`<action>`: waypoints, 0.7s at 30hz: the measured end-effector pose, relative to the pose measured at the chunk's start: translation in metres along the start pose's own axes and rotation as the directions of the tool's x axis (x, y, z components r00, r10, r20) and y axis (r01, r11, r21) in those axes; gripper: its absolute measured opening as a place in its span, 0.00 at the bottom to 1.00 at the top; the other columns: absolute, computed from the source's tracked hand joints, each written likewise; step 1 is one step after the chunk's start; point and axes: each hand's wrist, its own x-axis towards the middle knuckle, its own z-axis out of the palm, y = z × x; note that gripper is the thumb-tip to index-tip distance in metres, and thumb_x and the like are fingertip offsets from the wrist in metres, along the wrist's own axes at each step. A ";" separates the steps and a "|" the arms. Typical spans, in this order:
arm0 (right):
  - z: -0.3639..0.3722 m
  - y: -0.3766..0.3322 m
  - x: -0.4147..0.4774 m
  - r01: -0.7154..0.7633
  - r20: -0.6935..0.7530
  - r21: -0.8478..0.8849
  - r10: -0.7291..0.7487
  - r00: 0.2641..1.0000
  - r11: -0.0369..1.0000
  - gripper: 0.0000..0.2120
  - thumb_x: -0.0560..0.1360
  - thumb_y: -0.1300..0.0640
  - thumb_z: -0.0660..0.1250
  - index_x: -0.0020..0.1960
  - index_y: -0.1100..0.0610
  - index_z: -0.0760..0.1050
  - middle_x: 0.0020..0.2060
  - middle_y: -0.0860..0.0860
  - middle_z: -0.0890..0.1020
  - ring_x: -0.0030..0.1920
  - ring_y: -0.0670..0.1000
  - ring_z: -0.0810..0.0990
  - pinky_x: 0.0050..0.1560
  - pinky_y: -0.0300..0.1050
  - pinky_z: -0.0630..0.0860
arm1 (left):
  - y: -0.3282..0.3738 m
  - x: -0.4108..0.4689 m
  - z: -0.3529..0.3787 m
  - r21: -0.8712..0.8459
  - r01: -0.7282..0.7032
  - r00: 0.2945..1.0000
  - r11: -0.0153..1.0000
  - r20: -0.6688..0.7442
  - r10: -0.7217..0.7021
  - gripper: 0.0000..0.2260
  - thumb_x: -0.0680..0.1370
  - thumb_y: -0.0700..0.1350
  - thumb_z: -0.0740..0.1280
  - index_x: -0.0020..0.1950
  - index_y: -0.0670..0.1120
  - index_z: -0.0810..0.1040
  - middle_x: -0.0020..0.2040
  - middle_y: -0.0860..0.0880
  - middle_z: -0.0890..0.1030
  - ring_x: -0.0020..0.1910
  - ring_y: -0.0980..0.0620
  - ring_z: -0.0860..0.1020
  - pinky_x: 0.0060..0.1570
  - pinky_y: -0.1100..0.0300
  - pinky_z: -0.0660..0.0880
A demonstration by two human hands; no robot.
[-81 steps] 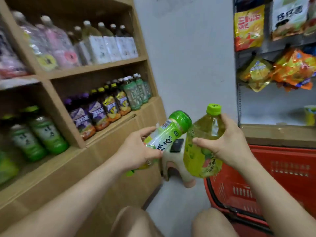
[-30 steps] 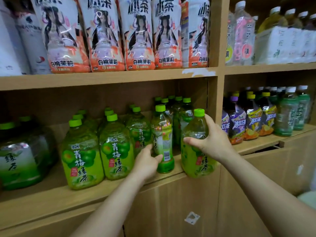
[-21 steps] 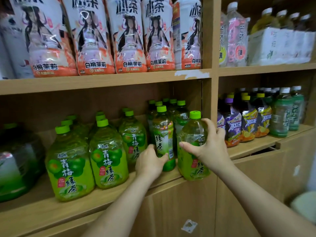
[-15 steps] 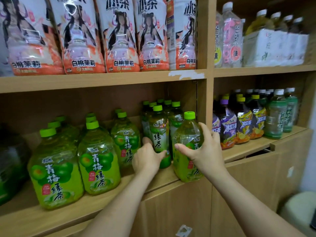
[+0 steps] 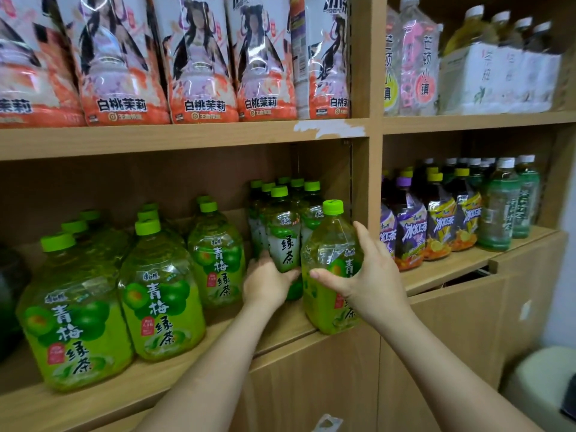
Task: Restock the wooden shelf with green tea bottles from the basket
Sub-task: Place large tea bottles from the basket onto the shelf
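Wooden shelving of pale board fills the wall, with closed cupboard fronts below. On the middle board's front edge, the right hand wraps around a squat clear bottle of yellow-green tea with a lime cap, thumb across the label and fingers round its right side; the bottle stands upright just beside the shelf's vertical divider. The left hand cups the base of a slimmer green tea bottle with a darker green cap, fingers curled around it, right next to the squat one. Behind that slim bottle stand about six more of its kind. To the left, three squat lime-capped bottles face forward, with at least five more caps behind. Above, five large white-and-orange bottles line the upper board. Right of the divider sit purple, yellow and green labelled bottles.
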 end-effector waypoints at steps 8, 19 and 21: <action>0.003 0.002 -0.011 0.039 0.024 0.025 -0.040 0.999 0.999 0.56 0.58 0.37 0.78 0.76 0.46 0.50 0.65 0.52 0.77 0.61 0.55 0.77 0.58 0.51 0.77 | 0.004 -0.050 -0.054 0.078 -0.219 0.965 0.973 -0.130 0.228 0.23 0.77 0.45 0.65 0.72 0.49 0.66 0.64 0.47 0.74 0.60 0.46 0.75 0.54 0.53 0.73; 0.070 -0.064 -0.032 0.072 0.128 -0.068 -0.063 0.990 0.995 0.55 0.59 0.27 0.69 0.75 0.43 0.42 0.52 0.53 0.79 0.43 0.55 0.81 0.36 0.49 0.78 | -0.143 -0.120 -0.180 0.163 -0.034 0.775 0.986 -0.619 0.129 0.43 0.64 0.49 0.79 0.74 0.46 0.62 0.71 0.39 0.64 0.69 0.38 0.62 0.66 0.41 0.63; 0.082 -0.075 -0.032 0.055 0.149 -0.070 -0.044 0.988 0.996 0.55 0.61 0.28 0.69 0.75 0.43 0.42 0.56 0.55 0.78 0.45 0.57 0.81 0.36 0.47 0.76 | -0.156 -0.119 -0.185 -0.083 0.065 0.844 0.994 -0.527 -0.099 0.50 0.63 0.50 0.79 0.77 0.49 0.53 0.75 0.43 0.61 0.73 0.42 0.60 0.70 0.46 0.60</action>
